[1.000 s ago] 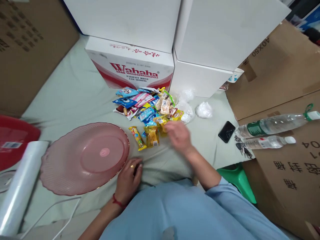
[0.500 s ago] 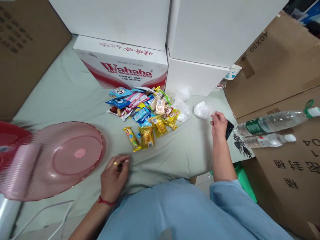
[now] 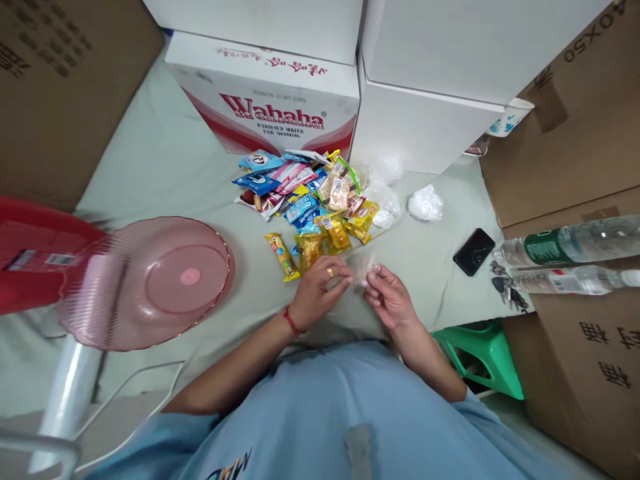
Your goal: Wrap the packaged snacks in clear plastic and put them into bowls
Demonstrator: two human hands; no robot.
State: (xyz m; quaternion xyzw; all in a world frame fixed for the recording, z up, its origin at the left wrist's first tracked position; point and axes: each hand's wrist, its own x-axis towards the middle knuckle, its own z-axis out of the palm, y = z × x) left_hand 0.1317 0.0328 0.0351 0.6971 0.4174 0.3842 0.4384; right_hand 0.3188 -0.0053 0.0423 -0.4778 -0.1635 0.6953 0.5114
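A small clear plastic bag (image 3: 362, 265) is stretched between my two hands near the table's front edge. My right hand (image 3: 393, 298) pinches its right side between thumb and fingers. On its other side my left hand (image 3: 321, 292), with a ring and a red wrist cord, has its fingertips closed on the film. Just beyond lies a heap of wrapped snacks (image 3: 300, 208) in blue, pink and yellow packets. A narrow yellow packet (image 3: 283, 257) sits at the heap's near left. Crumpled clear bags (image 3: 384, 193) adjoin the heap, and a white bundle of bags (image 3: 425, 203) lies further right.
A pink ribbed plastic plate (image 3: 165, 320) stands at left beside a red container (image 3: 35, 260). White cartons, one a Wahaba-style printed box (image 3: 280, 87), line the back. At right are a phone (image 3: 474, 251), keys (image 3: 509, 291) and two bottles (image 3: 585, 241). A green stool (image 3: 487, 353) is below.
My right hand has come from the bundle of bags toward my body, bringing a clear bag. My left hand has moved right and up to meet it. The view has shifted slightly.
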